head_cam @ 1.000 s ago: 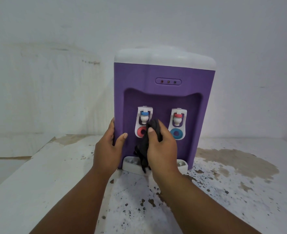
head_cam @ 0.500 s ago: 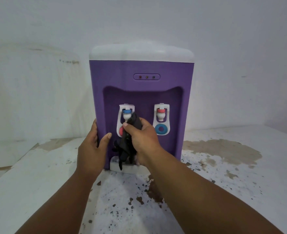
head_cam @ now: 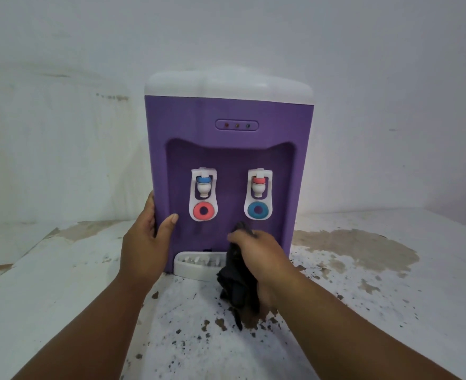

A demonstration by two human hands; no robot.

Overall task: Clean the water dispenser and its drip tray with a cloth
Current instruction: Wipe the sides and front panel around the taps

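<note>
Below, cloth hides drip tray's right end; tabletop stained.

No legible text, brand or numbers; water dispenser front shows only three unlabelled indicator dots, upper centre.

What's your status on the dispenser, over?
Left hand grips dispenser side. Right hand holds cloth at lower front, over drip tray. Nothing blocking.

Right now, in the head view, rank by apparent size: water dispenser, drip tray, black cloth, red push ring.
1. water dispenser
2. black cloth, drip tray: alike, unranked; tray partly hidden
3. red push ring
</note>
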